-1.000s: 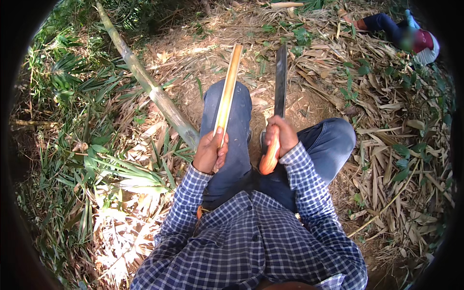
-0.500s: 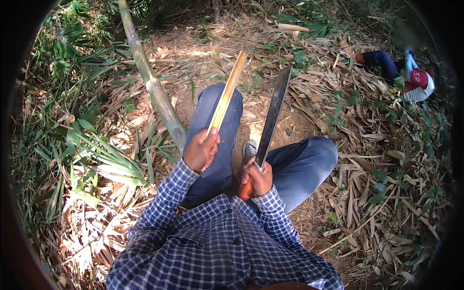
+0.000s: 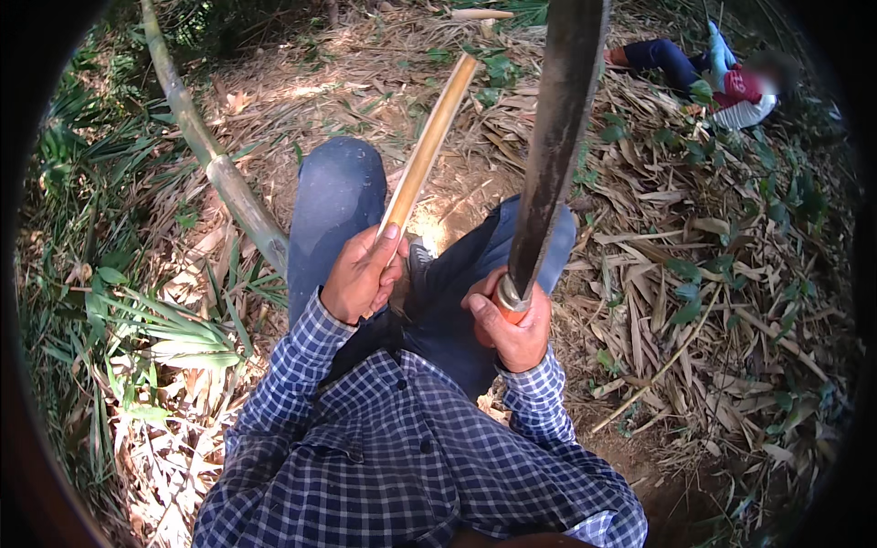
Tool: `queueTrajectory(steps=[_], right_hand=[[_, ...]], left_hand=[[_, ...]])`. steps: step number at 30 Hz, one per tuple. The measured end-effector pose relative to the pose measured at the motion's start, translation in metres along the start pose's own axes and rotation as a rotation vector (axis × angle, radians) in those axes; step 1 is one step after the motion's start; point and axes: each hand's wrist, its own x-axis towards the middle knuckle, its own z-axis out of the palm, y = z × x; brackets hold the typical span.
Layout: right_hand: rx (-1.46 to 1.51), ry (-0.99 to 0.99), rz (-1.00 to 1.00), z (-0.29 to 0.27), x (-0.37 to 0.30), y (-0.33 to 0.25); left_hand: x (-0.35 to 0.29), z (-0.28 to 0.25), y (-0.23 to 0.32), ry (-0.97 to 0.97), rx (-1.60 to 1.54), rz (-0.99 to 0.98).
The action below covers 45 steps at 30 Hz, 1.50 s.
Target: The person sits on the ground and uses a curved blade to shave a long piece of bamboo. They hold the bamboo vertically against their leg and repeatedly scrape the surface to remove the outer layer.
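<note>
Above the legs (image 3: pixel 336 196), with left fingers (image 3: pixel 387 239) clamped on bamboo strip (image 3: pixel 427 151) and right fingers (image 3: pixel 493 321) on machete handle (image 3: pixel 512 315), hold blade (image 3: pixel 553 137) clear.

The shirt (image 3: pixel 375 489) is blue-white checked; its buttons (image 3: pixel 426 446) dark; the trousers (image 3: pixel 336 196) blue.

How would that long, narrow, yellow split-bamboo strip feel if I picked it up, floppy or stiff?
The strip is probably stiff: it sticks out nearly straight from the left hand without drooping. It's likely light, since it looks slim and one hand holds it near its end. It may not roll easily, as it looks split rather than round.
</note>
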Motion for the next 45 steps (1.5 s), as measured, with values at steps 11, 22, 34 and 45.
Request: queueTrajectory(steps=[11, 22, 34, 45], right_hand=[[-0.817, 0.349, 0.087, -0.076, -0.019, 0.029], [-0.946, 0.176, 0.061, -0.094, 0.004, 0.045], [-1.030, 0.006, -0.050, -0.092, 0.028, 0.047], [-1.001, -0.062, 0.010, -0.089, 0.021, 0.040]], left_hand=[[0.056, 0.086, -0.001, -0.334, 0.171, -0.173], [0.038, 0.080, 0.002, -0.223, 0.191, -0.231], [0.007, 0.057, 0.012, -0.133, 0.149, -0.234], [-0.008, 0.053, 0.010, -0.114, 0.151, -0.267]])
